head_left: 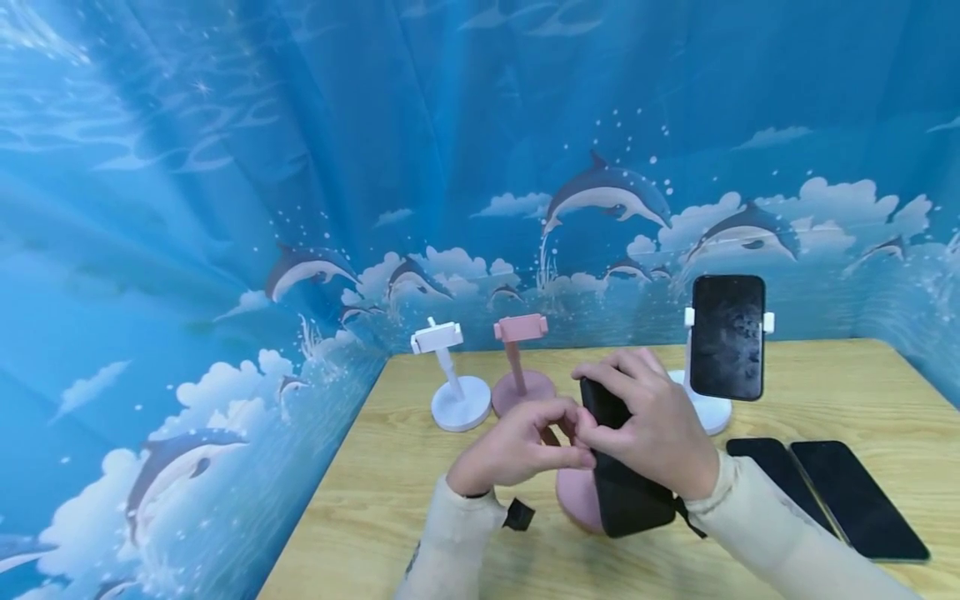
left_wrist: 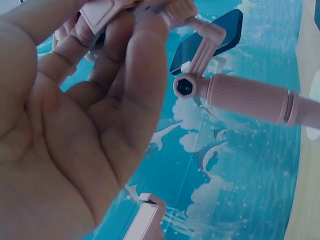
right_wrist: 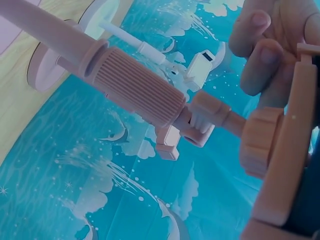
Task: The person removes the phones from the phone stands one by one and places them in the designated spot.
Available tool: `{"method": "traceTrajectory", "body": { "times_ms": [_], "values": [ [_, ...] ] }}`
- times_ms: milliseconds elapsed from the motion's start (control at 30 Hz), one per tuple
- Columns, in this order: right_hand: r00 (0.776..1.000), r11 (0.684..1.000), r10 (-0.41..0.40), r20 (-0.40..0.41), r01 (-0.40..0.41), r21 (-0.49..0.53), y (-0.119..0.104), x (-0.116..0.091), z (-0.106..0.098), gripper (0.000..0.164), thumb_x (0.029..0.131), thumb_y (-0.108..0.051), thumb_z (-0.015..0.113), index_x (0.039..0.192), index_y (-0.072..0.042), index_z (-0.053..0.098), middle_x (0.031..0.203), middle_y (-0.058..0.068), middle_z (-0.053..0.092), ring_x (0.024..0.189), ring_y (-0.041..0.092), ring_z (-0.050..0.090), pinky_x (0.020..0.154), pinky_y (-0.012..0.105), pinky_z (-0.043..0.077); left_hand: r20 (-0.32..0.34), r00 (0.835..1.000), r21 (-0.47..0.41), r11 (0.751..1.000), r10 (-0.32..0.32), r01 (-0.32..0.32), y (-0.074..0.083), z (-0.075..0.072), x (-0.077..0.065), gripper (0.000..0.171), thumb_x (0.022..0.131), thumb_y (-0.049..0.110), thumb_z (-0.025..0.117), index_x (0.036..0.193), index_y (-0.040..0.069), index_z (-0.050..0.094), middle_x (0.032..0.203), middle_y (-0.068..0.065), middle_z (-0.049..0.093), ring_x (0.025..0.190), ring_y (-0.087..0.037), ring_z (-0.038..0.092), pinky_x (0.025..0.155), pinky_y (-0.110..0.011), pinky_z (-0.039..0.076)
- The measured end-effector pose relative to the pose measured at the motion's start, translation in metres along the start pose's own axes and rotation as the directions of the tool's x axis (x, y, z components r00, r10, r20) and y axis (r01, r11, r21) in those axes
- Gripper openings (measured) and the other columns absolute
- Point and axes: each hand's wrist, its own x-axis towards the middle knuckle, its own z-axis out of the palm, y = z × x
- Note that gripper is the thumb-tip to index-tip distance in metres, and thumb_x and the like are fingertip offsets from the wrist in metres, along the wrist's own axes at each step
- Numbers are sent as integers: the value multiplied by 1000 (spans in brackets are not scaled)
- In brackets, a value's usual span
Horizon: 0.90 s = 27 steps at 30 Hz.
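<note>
A black phone (head_left: 633,492) is tilted over a pink phone stand, whose round base (head_left: 577,498) shows below it. My right hand (head_left: 660,421) grips the phone across its upper part, thumb on the near face. At the phone's left edge my left hand (head_left: 517,446) has thumb and fingers curled, pinching the end of the stand's pink clamp (left_wrist: 102,12). The right wrist view shows the clamp bar (right_wrist: 286,170) behind the dark phone, joined by a round knob (right_wrist: 261,142) to the ribbed stem (right_wrist: 140,85). The fingertips of both hands meet close together in the head view.
A white stand (head_left: 461,404) and another pink stand (head_left: 521,387) stand at the back left with bare clamps. Back right, a white stand (head_left: 708,408) bears an upright phone (head_left: 727,337). Two dark phones, one (head_left: 780,479) beside another (head_left: 858,500), lie on the wooden table (head_left: 360,517).
</note>
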Motion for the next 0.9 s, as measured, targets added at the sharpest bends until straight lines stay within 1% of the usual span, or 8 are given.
{"method": "traceTrajectory", "body": {
  "times_ms": [167,333,400,467,600,667,767,900],
  "values": [
    [1000,1000,-2,5,2,21,-1,0,1,35,74,-26,69,109,-21,67,97,-5,57,87,14,45,67,33,40,17,999,21,998,50,-51,-3,-1,0,14,86,6,69,93,11,59,88,-3,62,78,-6,57,64,-25,52],
    [1000,999,-17,7,16,44,-2,-1,1,35,75,-24,68,110,-21,67,98,-6,56,88,13,44,68,33,40,40,999,19,999,34,-35,-3,-3,-2,14,86,7,68,95,12,59,90,-1,61,80,-6,59,71,-26,53],
    [999,998,-33,1,33,48,-2,-1,1,36,75,-24,68,111,-21,66,98,-6,56,88,13,44,68,33,40,50,998,48,998,37,-39,0,-4,-3,14,87,7,68,97,11,59,91,-1,61,82,-6,59,74,-25,53],
    [999,998,-44,-5,44,53,-1,-2,1,37,75,-23,68,112,-21,66,99,-5,57,90,13,45,68,33,42,56,997,91,995,47,-51,-4,-4,-4,15,87,9,68,99,12,59,92,0,61,83,-6,58,75,-25,52],
    [997,995,-72,-34,74,61,0,-3,1,39,74,-21,68,114,-19,65,102,-5,58,92,13,48,67,32,45,65,992,231,965,107,-119,-17,-3,-2,19,88,18,67,105,17,58,96,6,60,88,-3,57,77,-21,50],
    [995,994,-88,-51,92,67,1,-3,1,40,74,-20,67,114,-18,65,103,-5,59,93,13,49,67,31,46,65,989,252,957,131,-144,-23,-3,-2,21,89,22,67,108,21,58,100,9,59,93,-2,56,77,-19,50],
    [992,991,-110,-67,115,74,1,-4,1,41,75,-20,67,116,-19,65,104,-5,59,93,12,49,67,31,46,58,986,274,947,157,-167,-25,-4,-3,24,90,26,67,112,22,58,105,11,59,98,1,54,78,-17,51],
    [991,990,-116,-60,121,79,1,-4,1,41,76,-19,67,117,-20,63,106,-6,59,95,12,49,69,31,47,40,983,313,933,177,-180,-25,-4,-5,25,90,28,66,113,21,60,106,11,61,99,2,53,77,-17,51]
  ]
}}
